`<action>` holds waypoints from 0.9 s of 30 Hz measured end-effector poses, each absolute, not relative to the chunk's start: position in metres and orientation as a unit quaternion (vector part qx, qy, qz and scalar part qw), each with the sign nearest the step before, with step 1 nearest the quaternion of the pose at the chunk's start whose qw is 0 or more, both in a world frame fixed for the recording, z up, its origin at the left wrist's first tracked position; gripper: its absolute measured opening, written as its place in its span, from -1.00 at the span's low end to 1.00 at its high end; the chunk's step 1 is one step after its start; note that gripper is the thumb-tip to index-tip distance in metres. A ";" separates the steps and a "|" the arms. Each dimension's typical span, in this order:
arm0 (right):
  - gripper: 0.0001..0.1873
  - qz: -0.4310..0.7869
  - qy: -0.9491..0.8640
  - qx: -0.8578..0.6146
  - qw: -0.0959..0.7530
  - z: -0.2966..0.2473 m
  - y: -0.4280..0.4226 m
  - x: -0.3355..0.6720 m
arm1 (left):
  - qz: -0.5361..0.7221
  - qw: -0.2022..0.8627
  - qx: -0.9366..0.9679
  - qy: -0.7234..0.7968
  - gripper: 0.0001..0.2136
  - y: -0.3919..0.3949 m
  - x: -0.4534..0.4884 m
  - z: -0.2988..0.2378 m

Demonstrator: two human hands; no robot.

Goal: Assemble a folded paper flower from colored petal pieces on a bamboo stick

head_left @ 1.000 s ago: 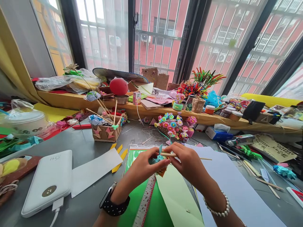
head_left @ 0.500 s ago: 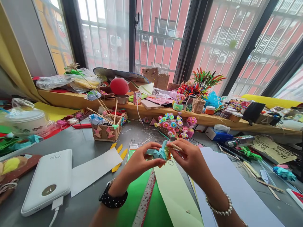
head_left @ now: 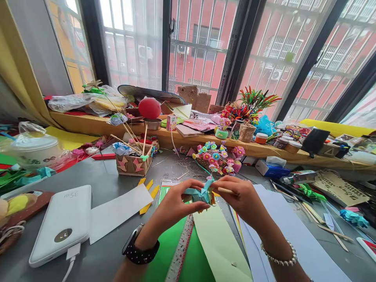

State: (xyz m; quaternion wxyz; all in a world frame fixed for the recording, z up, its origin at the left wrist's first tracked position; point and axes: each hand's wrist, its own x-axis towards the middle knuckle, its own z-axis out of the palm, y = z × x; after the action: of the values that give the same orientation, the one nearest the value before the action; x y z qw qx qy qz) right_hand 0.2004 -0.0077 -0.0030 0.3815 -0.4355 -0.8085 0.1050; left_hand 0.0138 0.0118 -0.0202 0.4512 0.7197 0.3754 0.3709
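Observation:
A light blue folded-paper origami piece (head_left: pixel 199 195), with some yellow and orange paper at its right end, is held up over the desk's middle. Thumb and fingers of my left hand (head_left: pixel 175 200) pinch it from the left. At its right end, my right hand (head_left: pixel 241 196) has its fingertips against the folds and grips a thin wooden stick (head_left: pixel 227 191). My right fingers partly cover that end of the piece. Below the hands lie a pale green paper strip (head_left: pixel 219 239), a patterned ruler (head_left: pixel 182 246) and a green sheet (head_left: pixel 163 239).
On the left are a white power bank (head_left: pixel 63 219) with a cable and a white paper strip (head_left: pixel 120 213). A decorated box (head_left: pixel 133 164) and colourful craft flowers (head_left: pixel 216 154) stand behind. White sheets (head_left: pixel 293 231) and wooden sticks (head_left: pixel 337 233) lie on the right.
The origami piece has turned slightly, and both hands sit a little further right in view. The right fingers have shifted along the stick. The whole view has moved slightly.

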 end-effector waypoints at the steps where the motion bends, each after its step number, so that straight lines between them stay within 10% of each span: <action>1: -0.80 0.094 -0.810 -0.437 0.381 -0.003 -0.008 0.200 | 0.371 0.450 0.720 0.377 -0.65 0.012 0.014 -0.020; 27: -0.78 -0.016 -0.808 -0.449 0.381 -0.011 -0.007 0.190 | 0.413 0.375 0.726 0.402 -0.66 0.013 0.014 -0.024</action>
State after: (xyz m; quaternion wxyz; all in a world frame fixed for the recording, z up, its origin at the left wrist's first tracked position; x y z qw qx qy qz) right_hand 0.1901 -0.0067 -0.0105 0.3812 -0.4493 -0.8078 -0.0164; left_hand 0.0142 0.0135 -0.0237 0.3754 0.7257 0.4023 0.4131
